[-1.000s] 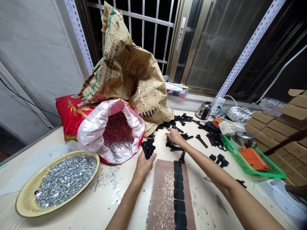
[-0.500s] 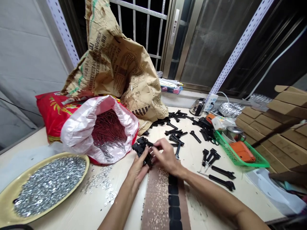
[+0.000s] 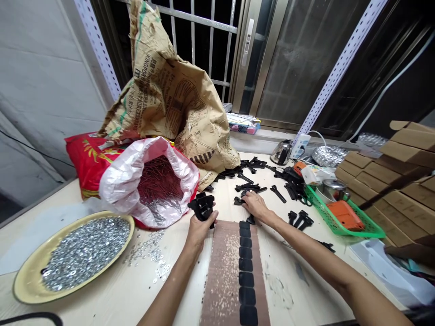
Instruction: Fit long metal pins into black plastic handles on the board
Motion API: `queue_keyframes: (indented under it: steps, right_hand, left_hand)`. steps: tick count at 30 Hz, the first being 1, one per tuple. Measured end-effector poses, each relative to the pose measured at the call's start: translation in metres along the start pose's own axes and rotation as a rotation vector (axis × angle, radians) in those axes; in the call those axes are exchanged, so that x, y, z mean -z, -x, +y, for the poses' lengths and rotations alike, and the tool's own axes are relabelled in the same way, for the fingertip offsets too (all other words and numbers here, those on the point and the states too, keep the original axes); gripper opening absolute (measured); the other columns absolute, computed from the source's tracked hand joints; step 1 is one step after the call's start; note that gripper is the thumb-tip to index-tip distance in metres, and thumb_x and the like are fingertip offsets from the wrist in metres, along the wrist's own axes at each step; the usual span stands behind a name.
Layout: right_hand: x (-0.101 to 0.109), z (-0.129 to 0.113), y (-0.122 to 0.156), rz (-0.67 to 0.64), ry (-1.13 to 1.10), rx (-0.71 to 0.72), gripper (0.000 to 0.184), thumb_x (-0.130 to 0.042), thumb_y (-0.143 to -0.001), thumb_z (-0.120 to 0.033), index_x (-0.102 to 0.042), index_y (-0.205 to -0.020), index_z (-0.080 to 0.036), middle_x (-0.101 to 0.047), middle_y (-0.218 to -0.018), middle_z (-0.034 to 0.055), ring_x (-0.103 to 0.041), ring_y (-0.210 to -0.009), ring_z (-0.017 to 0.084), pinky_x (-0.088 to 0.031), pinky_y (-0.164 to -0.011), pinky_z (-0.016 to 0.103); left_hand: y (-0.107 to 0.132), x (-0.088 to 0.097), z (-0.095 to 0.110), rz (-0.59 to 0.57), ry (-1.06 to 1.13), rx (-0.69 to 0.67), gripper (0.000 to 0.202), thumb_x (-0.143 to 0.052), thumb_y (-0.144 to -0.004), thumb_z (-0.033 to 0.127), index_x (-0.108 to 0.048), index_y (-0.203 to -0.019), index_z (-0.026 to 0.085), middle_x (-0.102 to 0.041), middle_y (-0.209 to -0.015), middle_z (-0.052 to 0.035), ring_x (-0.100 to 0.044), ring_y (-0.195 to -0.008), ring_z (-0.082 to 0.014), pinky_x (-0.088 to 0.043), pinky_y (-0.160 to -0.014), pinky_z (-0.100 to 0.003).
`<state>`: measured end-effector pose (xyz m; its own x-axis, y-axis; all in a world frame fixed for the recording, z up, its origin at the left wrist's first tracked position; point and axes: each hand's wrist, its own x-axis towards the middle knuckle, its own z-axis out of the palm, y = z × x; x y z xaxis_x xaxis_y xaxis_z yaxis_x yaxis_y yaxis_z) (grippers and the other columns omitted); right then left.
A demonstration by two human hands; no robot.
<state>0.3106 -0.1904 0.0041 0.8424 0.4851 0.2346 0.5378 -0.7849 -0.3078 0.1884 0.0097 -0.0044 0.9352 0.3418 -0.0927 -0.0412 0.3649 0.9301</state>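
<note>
My left hand (image 3: 203, 232) grips a bunched stack of black plastic parts (image 3: 203, 207) at the near edge of the scattered pile. My right hand (image 3: 255, 204) reaches forward, its fingertips on loose black plastic parts (image 3: 245, 196); the fingers hide whether one is gripped. More of these parts lie spread across the pale tabletop (image 3: 282, 280). Between my forearms runs a brown board strip (image 3: 220, 271) flecked with pale dust, with a row of black pads (image 3: 246, 271) laid along it.
A yellow enamel tray of steel washers (image 3: 84, 253) and an open white sack of screws (image 3: 158, 185) stand to the left, before a torn kraft paper sack (image 3: 170, 99). On the right are a green plastic basket (image 3: 340, 217) and stacked cardboard boxes (image 3: 390, 194).
My right hand has left the stack and moved forward and right onto the loose parts. My left hand keeps hold of the stack.
</note>
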Motion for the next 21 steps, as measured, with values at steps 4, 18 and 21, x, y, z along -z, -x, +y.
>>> queue_keyframes:
  steps: [4,18,21]
  right_hand:
    - [0.002,-0.021,-0.004,0.066,-0.072,0.016,0.011,-0.055,-0.085,-0.021,-0.065,-0.086,-0.017,-0.058,-0.086,0.0072,-0.052,-0.081,0.019,-0.039,-0.072,0.030]
    - [0.014,-0.131,0.037,-0.023,-0.616,0.263,0.026,-0.040,-0.079,-0.006,-0.063,-0.081,-0.018,-0.054,-0.084,0.0029,-0.055,-0.076,0.013,-0.044,-0.071,0.023]
    - [0.002,-0.144,0.025,-0.056,-0.620,0.250,0.031,-0.042,-0.084,-0.012,-0.063,-0.105,-0.019,-0.059,-0.096,0.0048,-0.060,-0.079,0.012,-0.046,-0.073,0.023]
  left_hand:
    - [0.000,0.001,0.000,0.004,-0.073,-0.071,0.039,-0.079,-0.060,0.032,-0.070,-0.092,0.012,-0.072,-0.086,-0.0071,-0.065,-0.073,-0.0161,-0.050,-0.072,-0.027]
    - [0.047,0.004,0.018,0.067,0.060,-0.050,0.045,-0.082,-0.054,0.032,-0.069,-0.092,0.011,-0.072,-0.088,-0.0074,-0.066,-0.081,-0.0213,-0.053,-0.075,-0.034]
    - [0.068,0.031,0.026,0.246,-0.033,-0.053,0.038,-0.079,-0.056,0.037,-0.068,-0.082,0.012,-0.070,-0.077,-0.0059,-0.065,-0.066,-0.0200,-0.054,-0.064,-0.033]
